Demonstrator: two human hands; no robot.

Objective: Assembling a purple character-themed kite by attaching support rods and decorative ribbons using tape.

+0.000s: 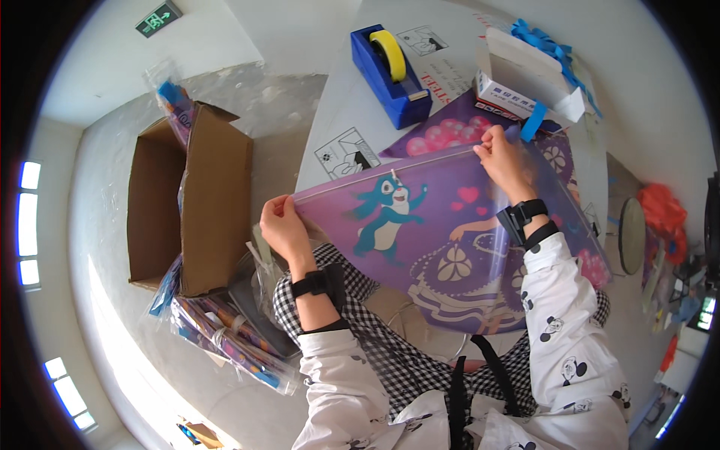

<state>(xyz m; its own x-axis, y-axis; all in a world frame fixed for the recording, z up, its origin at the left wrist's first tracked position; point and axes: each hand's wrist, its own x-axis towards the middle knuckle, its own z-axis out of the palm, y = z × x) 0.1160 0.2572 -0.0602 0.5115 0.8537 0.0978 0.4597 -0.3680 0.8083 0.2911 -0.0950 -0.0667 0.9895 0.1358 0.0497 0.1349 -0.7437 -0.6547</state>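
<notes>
A cardboard box (191, 206) stands open at far left, with wrapped bundles (225, 337) lying near it. The left hand (283, 225) pinches the left top corner of a purple zip bag (442, 255) held over the lap, and the right hand (504, 156) grips its right top edge. Beyond, on the table (337, 120), sit a blue tape dispenser (390, 71) and, further right, a white carton (529, 79).
</notes>
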